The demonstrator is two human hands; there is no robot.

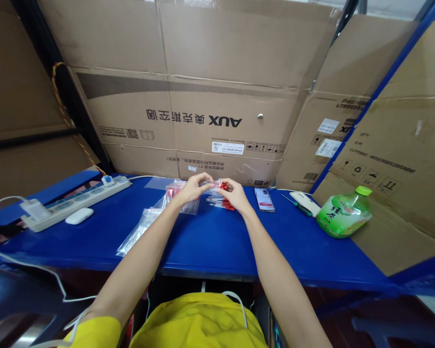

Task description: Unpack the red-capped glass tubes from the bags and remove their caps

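Observation:
My left hand (196, 187) pinches the edge of a small clear plastic bag (216, 184) over the back half of the blue table. On the other side of the bag, my right hand (235, 193) has thumb and fingers closed at its edge, close to some red ends. Just under the hands lies a bunch of slim items with red ends (227, 205); their exact kind is too small to make out. Left of them, bags with red contents (173, 190) lie partly behind my left hand. A stack of flat clear bags (141, 231) rests nearer the front edge.
A white power strip (78, 203) and a white rounded case (79, 216) are at the left. On the right are a phone (264, 199), a green-handled screwdriver (302, 208), a white device (304, 202) and a green-labelled bottle (342, 212). Cardboard (203, 96) walls the back.

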